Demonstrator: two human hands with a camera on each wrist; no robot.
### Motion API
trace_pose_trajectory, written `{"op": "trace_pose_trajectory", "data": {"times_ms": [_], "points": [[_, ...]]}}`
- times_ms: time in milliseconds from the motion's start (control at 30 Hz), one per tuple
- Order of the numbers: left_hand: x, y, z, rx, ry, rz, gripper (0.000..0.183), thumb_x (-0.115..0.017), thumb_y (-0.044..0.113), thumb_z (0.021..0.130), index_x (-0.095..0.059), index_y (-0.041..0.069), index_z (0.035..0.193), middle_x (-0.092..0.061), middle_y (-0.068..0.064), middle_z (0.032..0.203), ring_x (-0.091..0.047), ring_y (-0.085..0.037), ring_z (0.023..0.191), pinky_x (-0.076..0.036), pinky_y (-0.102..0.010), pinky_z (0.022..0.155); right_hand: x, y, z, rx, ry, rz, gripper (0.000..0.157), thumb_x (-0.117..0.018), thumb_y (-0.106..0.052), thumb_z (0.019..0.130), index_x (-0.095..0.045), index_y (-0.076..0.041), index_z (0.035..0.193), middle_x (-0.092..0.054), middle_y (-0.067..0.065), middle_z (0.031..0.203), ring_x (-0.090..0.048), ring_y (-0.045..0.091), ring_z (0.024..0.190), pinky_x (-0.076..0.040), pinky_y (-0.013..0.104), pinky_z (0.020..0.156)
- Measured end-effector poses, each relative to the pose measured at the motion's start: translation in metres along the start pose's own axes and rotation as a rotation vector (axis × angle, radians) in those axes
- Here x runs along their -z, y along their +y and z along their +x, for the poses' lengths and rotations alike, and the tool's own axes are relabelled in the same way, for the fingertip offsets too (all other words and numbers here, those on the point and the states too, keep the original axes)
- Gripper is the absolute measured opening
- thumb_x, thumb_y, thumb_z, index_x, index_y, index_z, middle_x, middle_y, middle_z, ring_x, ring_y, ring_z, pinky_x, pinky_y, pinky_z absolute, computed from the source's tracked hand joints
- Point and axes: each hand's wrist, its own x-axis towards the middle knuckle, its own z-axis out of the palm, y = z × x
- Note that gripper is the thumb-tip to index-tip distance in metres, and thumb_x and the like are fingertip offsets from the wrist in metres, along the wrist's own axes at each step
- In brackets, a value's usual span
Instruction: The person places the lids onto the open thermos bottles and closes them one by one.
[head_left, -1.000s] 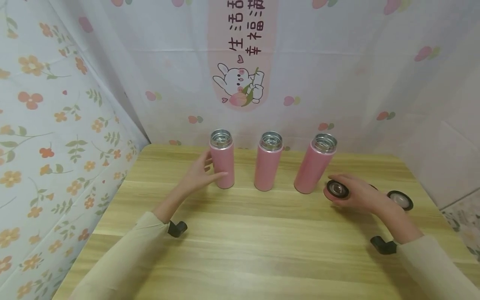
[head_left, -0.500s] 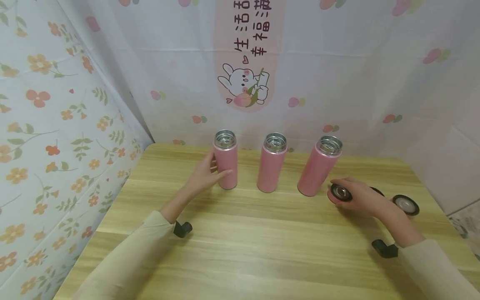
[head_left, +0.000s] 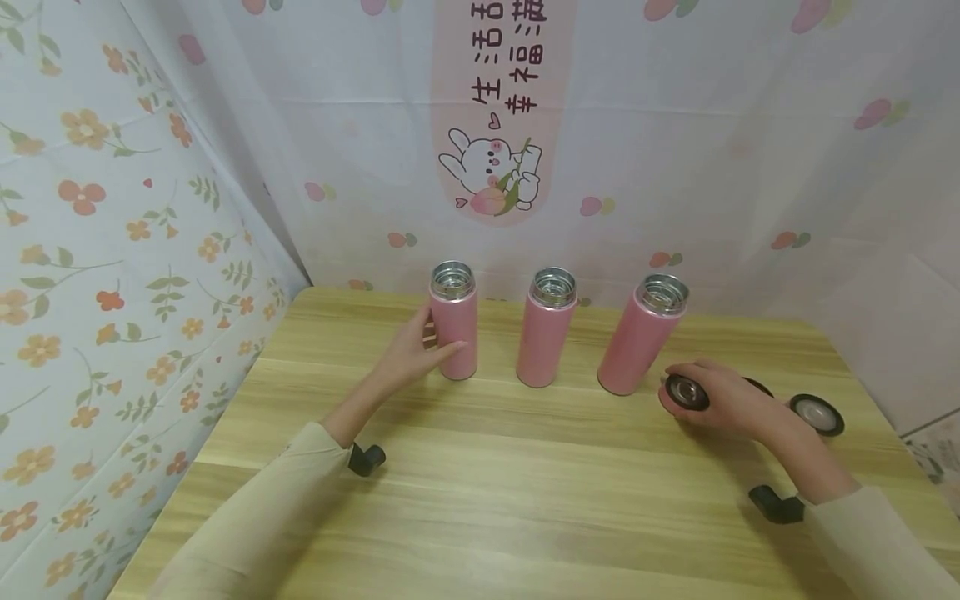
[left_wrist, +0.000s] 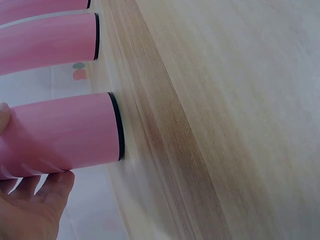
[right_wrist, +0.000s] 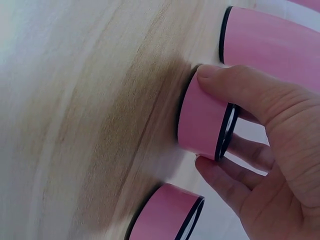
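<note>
Three pink thermos bottles with bare steel mouths stand in a row at the back of the table. My left hand point(head_left: 408, 354) curls round the left bottle point(head_left: 456, 333), thumb in front and fingers behind; its black-edged base shows in the left wrist view. The middle bottle point(head_left: 546, 342) and the right bottle point(head_left: 637, 346) stand untouched. Right of them, my right hand point(head_left: 723, 400) grips a pink, black-rimmed lid point(right_wrist: 202, 117) between thumb and fingers, low at the tabletop with its hollow side up. A second lid point(head_left: 817, 414) lies beyond my wrist; another point(head_left: 757, 387) is mostly hidden behind the hand.
A pale wooden table point(head_left: 510, 500) carries everything. A white printed cloth point(head_left: 360, 167) hangs right behind the bottles, and a flowered cloth point(head_left: 150, 333) lines the left side. Dark wrist mounts point(head_left: 367, 459) stick out below both sleeves.
The whole head view has shifted slightly, carrying the scene a little to the right. Both hands keep their holds on the bottle and the lid, with no clear movement of either.
</note>
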Motion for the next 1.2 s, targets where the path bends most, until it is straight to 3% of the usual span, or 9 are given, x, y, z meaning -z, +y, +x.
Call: {"op": "trace_pose_trajectory", "data": {"times_ms": [400, 700, 1200], "points": [[0.0, -0.002, -0.001, -0.008, -0.005, 0.009, 0.077, -0.073, 0.031, 0.082, -0.027, 0.019, 0.143, -0.046, -0.008, 0.132, -0.052, -0.026, 0.113, -0.046, -0.038, 0.088, 0.003, -0.007, -0.011, 0.032, 0.012, -0.002, 0.042, -0.079, -0.017, 0.073, -0.062, -0.009, 0.11, -0.058, 0.002, 0.098, -0.055, 0.024, 0.092, -0.047, 0.043, 0.075], [-0.001, -0.003, -0.001, -0.024, -0.019, -0.012, 0.076, -0.072, 0.028, 0.084, -0.026, 0.017, 0.144, -0.046, -0.01, 0.132, -0.05, -0.027, 0.114, -0.046, -0.04, 0.089, 0.008, -0.015, -0.015, 0.0, -0.014, -0.052, 0.059, -0.084, -0.028, 0.068, -0.06, -0.005, 0.117, -0.059, 0.009, 0.101, -0.057, 0.029, 0.091, -0.049, 0.046, 0.072], [-0.002, -0.002, -0.002, -0.016, -0.015, -0.036, 0.075, -0.072, 0.026, 0.084, -0.027, 0.016, 0.143, -0.045, -0.006, 0.132, -0.05, -0.026, 0.114, -0.045, -0.041, 0.09, 0.009, -0.037, -0.006, 0.072, -0.024, -0.038, 0.054, -0.081, -0.027, 0.071, -0.062, -0.006, 0.117, -0.059, 0.009, 0.107, -0.057, 0.024, 0.095, -0.049, 0.042, 0.072]]}}
